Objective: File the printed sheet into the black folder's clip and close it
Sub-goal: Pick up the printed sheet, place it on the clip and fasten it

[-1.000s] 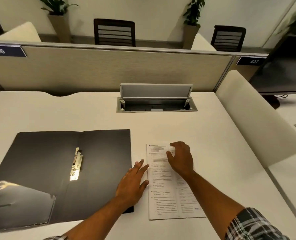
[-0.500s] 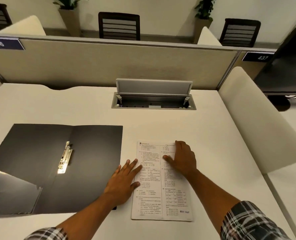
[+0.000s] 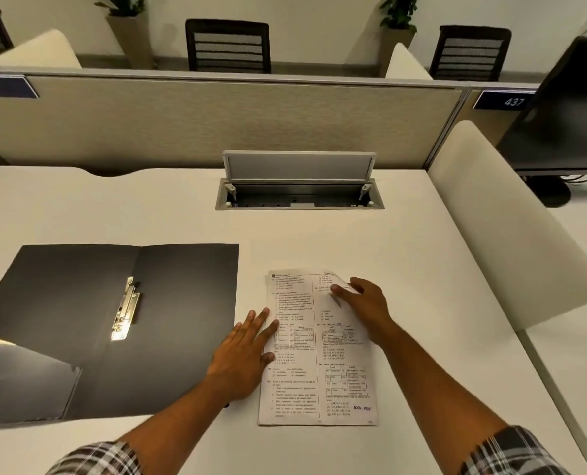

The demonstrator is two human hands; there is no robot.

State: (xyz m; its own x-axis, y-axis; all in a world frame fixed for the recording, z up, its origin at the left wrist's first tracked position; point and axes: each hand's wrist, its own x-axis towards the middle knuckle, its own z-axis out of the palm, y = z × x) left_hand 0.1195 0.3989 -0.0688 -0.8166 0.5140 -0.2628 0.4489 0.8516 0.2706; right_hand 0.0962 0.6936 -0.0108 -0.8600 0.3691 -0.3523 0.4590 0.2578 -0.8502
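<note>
The black folder (image 3: 62, 313) lies open and flat on the desk at the left, its metal clip (image 3: 125, 308) along the spine fold. To its right lies the printed sheet (image 3: 300, 371), portrait, covered in text and tables. My left hand (image 3: 244, 354) rests flat with spread fingers on the sheet's left edge, its palm over the folder's right edge. My right hand (image 3: 367, 303) is at the sheet's upper right corner, thumb on top and fingers under it, curling that corner up off the desk.
An open cable box (image 3: 298, 193) with a raised lid is sunk into the white desk (image 3: 422, 269) behind the sheet. A beige partition (image 3: 216, 121) closes the back; a white divider (image 3: 511, 234) stands at the right, a monitor (image 3: 566, 111) beyond it.
My right hand went from lying flat on the sheet to pinching its upper right corner, which now curls up. The left hand has barely moved.
</note>
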